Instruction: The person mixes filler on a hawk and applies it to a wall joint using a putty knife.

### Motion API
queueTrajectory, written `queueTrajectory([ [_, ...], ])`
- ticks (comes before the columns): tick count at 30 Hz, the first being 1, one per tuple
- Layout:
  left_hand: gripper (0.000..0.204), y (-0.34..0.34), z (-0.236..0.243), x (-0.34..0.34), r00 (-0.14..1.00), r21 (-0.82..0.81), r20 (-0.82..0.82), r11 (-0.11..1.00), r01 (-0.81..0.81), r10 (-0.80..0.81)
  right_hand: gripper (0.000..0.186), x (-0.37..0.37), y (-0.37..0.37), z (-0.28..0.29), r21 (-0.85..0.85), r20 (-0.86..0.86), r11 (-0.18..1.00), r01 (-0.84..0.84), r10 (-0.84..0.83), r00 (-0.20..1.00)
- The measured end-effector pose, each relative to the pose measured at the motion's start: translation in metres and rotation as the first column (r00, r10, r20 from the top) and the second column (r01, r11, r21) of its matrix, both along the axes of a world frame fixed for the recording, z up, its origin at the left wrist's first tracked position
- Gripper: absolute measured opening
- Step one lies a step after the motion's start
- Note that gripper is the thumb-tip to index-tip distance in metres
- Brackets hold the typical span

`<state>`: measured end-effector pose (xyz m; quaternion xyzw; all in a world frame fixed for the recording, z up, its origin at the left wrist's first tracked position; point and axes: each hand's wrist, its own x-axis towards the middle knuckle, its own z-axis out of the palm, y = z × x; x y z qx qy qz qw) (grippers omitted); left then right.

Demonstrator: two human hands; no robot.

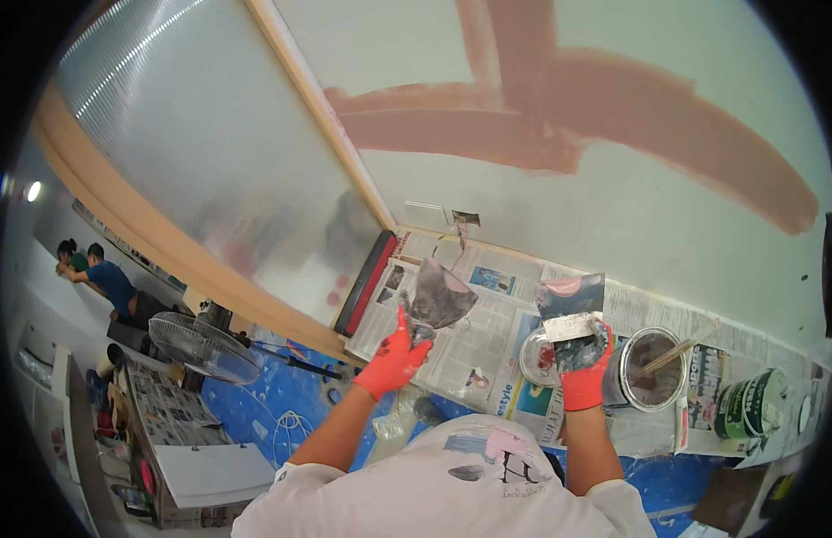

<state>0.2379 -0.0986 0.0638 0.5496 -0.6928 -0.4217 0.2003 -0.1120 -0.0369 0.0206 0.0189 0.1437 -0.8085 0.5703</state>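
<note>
My left hand [394, 359], in an orange-red glove, grips a broad putty knife [442, 296], its grey-smeared blade pointing away from me. In the matching glove, my right hand [585, 378] is closed around a flat rectangular plastering blade [585, 325] with a pale strip across it. A dab of pinkish paste [564, 285] sits near that blade's far end. Just right of this hand stands an open can of brownish paste [647, 387], a stick [664, 357] leaning in it. A round lid or tub [535, 360] with reddish residue lies partly behind the right blade.
Ahead rises a pale wall [416, 54] with broad brownish-pink strokes [613, 94]. Wires hang from an opening [466, 218] low in it. Newspapers [461, 354] cover the surface below. A green-and-white bucket [750, 405] stands right. Left are a translucent panel [228, 134], a fan [203, 348] and two people [111, 280].
</note>
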Motion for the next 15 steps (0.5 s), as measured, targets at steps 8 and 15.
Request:
queueTrajectory([
  [8, 0.035, -0.011, 0.005, 0.088, 0.727, 0.472, -0.672, 0.838, 0.275, 0.140, 0.034, 0.056, -0.036, 0.078, -0.324, -0.940, 0.926, 0.194, -0.338, 0.040],
  [15, 0.032, -0.022, 0.054, 0.141, 0.637, 0.506, -0.752, 0.768, 0.393, 0.169, 0.048, 0.160, -0.051, 0.198, -0.257, -0.694, 0.642, -0.723, -0.643, -0.325],
])
